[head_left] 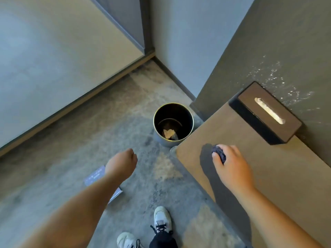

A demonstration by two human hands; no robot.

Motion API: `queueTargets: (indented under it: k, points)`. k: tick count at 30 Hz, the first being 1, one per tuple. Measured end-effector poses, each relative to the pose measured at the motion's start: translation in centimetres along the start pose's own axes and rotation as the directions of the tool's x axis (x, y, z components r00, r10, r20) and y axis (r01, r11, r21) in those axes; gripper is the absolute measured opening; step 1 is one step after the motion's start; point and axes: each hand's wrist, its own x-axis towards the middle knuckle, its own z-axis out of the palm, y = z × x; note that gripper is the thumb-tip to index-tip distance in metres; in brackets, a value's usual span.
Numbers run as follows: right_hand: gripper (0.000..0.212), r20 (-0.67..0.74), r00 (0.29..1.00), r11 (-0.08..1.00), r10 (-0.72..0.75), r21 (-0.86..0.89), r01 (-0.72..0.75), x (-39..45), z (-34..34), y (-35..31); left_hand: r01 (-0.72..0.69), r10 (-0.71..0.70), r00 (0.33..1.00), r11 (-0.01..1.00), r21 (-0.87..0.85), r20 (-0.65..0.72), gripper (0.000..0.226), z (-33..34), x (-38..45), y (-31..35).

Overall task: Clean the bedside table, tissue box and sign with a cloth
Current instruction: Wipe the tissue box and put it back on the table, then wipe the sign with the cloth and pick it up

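Here the right hand [231, 163] grips a bunched dark cloth [218, 153] near the bedside table's [268, 176] front-left corner — left hand [123, 162] holds a sign [95, 176], fingers hidden.

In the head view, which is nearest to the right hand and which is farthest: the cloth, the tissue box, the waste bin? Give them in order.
From the right hand:
1. cloth, bunched in its fingers, on the bedside table.
2. tissue box, beyond the hand, at the table's back against the wall.
3. waste bin, on the floor past the table's left corner.
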Motion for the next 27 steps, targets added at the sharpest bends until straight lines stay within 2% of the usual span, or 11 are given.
queueTargets:
  k: [5, 9, 15, 21, 24, 27]
  points:
    - [0.027, 0.181, 0.946, 0.961, -0.267, -0.015, 0.275, -0.4, 8.2, -9.7, 0.312, -0.305, 0.944, 0.949, -0.042, 0.123, 0.026, 5.7, -7.3, -14.1]
    - [0.026, 0.302, 0.86, 0.898, -0.412, -0.027, 0.439, -1.5, 15.9, -15.2, 0.47, -0.437, 0.867, 0.877, -0.103, 0.239, 0.025, 10.4, -11.7, -21.5]
    - [0.028, 0.51, 0.75, 0.838, -0.42, -0.098, 0.537, -2.9, 28.2, -17.3, 0.58, -0.517, 0.812, 0.768, -0.273, 0.273, 0.025, 18.1, -13.2, -27.6]
    - [0.029, 0.621, 0.686, 0.777, -0.378, -0.19, 0.6, -2.5, 38.6, -14.9, 0.654, -0.581, 0.751, 0.587, -0.477, 0.313, 0.026, 26.3, -10.4, -32.2]
    - [0.028, 0.664, 0.651, 0.755, -0.368, -0.194, 0.626, -1.2, 42.2, -13.7, 0.65, -0.564, 0.748, 0.515, -0.559, 0.35, 0.027, 29.7, -8.1, -34.3]
    - [0.022, 0.696, 0.608, 0.733, -0.382, -0.173, 0.658, 0.8, 46.1, -12.7, 0.633, -0.549, 0.757, 0.483, -0.604, 0.354, 0.022, 33.2, -5.4, -36.5]
